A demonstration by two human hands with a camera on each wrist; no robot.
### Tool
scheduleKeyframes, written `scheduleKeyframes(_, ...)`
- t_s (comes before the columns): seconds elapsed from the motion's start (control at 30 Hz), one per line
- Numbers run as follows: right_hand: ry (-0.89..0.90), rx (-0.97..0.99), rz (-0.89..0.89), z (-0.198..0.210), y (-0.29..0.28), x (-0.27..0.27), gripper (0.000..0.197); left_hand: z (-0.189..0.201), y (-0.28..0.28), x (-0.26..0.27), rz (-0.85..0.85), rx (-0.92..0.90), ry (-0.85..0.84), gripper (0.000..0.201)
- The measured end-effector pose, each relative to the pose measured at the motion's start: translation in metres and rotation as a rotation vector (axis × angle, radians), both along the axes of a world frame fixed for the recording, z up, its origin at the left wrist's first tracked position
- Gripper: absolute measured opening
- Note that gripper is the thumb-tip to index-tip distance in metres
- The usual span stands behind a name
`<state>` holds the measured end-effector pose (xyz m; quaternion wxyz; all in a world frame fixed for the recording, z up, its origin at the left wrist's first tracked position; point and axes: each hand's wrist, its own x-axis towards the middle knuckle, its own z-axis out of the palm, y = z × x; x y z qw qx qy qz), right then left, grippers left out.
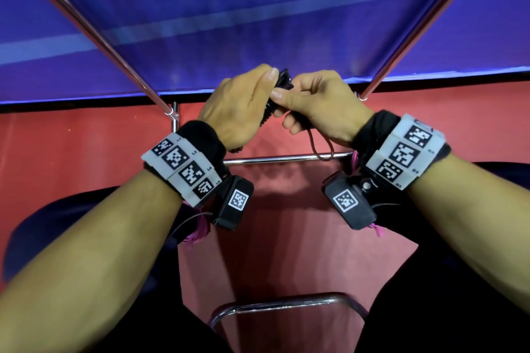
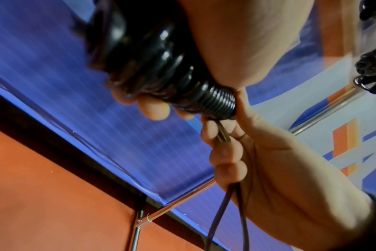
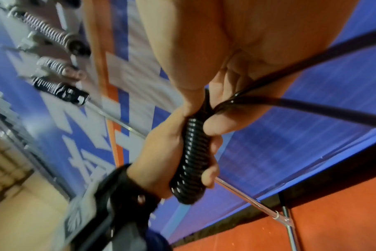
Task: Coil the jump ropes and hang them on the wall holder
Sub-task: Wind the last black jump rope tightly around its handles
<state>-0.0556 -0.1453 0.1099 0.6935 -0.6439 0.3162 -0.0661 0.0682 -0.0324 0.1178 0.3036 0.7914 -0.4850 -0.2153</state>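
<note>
Left hand [image 1: 239, 106]: clenched round a black ribbed handle [image 3: 191, 158], roughly upright in front of the blue wall. Right hand [image 1: 318, 107]: touching the left, thumb and forefinger pinching at the handle's top, other fingers curled round strands of rope [image 1: 322, 149], one loop hanging below the fist. Likeliest to go wrong first: glossy, springy-looking rope sliding out of those curled fingers on any loosening, and the coil springing open. Next: the hanging loop, lying across a metal rail [image 1: 286, 158] in the head view, catching there on a lift toward the wall; gap between loop and rail impossible to judge. Also possible: strands crossing inside the fist and ending as a tangle rather than a neat coil. Hard to tell: whether one handle or two in the left fist, hidden by fingers in every view; how many turns gathered, with the strands cut off at the frame edge in both wrist views; where the rope's far end lies. Holder not made out for certain, only blurred handles [image 3: 60, 90] hung on the wall, seen from the right wrist.
</note>
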Motion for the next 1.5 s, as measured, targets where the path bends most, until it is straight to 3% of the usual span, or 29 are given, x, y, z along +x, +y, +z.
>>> scheduleKeyframes(0.1,0.036,-0.167,0.016,-0.003,0.007,0.001,0.039,-0.003,-0.002,0.006,0.007,0.011,-0.024,0.043)
scheduleKeyframes(0.37,0.127,-0.393,0.133,0.006,-0.002,-0.002,0.028,-0.002,-0.003,0.006,0.004,0.026,-0.027,0.044)
scheduleKeyframes(0.67,0.11,-0.286,0.083,0.004,0.002,-0.006,0.035,-0.011,-0.002,0.0,0.007,0.078,0.328,0.049)
scheduleKeyframes(0.83,0.09,-0.271,0.167,0.007,-0.007,-0.01,0.031,-0.008,-0.004,0.006,-0.017,0.015,0.414,0.032)
scheduleKeyframes(0.9,0.126,-0.365,0.236,0.005,-0.01,-0.012,0.026,-0.006,-0.003,0.009,0.005,0.036,0.362,0.029)
scheduleKeyframes(1.0,0.237,-0.695,0.292,0.0,-0.017,-0.014,0.017,-0.006,-0.001,0.009,0.021,0.09,0.229,0.032)
scheduleKeyframes(1.07,0.257,-0.773,0.317,0.002,-0.019,-0.015,0.01,-0.006,0.0,0.009,0.007,0.109,0.168,0.034)
scheduleKeyframes(1.2,0.311,-0.767,0.354,0.003,-0.018,-0.015,0.019,-0.009,0.001,0.008,-0.016,0.15,0.021,0.038)
scheduleKeyframes(1.37,0.42,-0.721,0.389,0.004,-0.011,-0.012,0.028,-0.016,-0.002,0.0,-0.072,0.282,-0.28,0.038)
scheduleKeyframes(1.5,0.469,-0.631,0.459,0.003,0.002,-0.011,0.031,-0.02,-0.001,-0.008,-0.138,0.374,-0.347,0.033)
